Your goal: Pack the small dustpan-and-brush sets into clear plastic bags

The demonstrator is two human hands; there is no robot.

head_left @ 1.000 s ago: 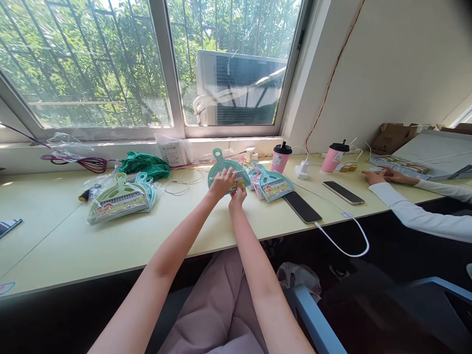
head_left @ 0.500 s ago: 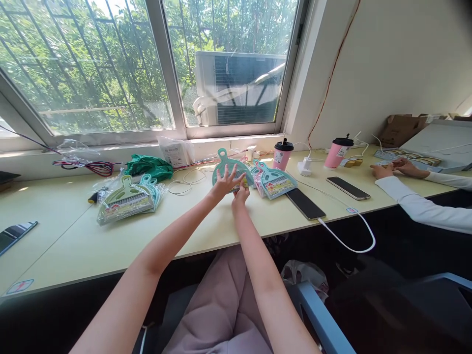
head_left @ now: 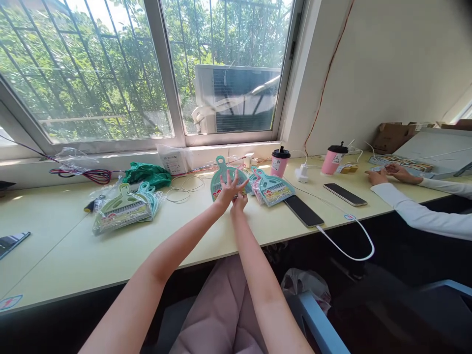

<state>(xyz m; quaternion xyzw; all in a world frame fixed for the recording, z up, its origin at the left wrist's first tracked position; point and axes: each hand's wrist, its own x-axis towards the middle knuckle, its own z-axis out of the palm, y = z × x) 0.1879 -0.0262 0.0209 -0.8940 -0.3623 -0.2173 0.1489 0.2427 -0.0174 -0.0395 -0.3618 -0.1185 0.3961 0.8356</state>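
A green dustpan-and-brush set (head_left: 220,169) stands upright over the table in front of me, its handle loop pointing up. My left hand (head_left: 228,191) is open before its face, fingers spread wide; whether the palm touches the set is unclear. My right hand (head_left: 239,201) closes on the set's lower edge, partly behind the left hand. Most of the brush and label is hidden by my hands. To the right lies a small pile of similar packed dustpan sets (head_left: 273,189) in green and pink. Another pile of wrapped dustpan sets (head_left: 125,209) rests to the left.
A black phone (head_left: 304,211) with a white cable lies right, partly under the pile. Beyond are a second phone (head_left: 344,194), two pink cups (head_left: 280,162) and a charger (head_left: 302,173). A green plastic bag (head_left: 147,175) sits left. A co-worker's hands (head_left: 391,174) are far right.
The view has tilted slightly, so the table sits a little lower. My left fingers are spread wider across the dustpan set. My right hand keeps its hold on the lower edge.
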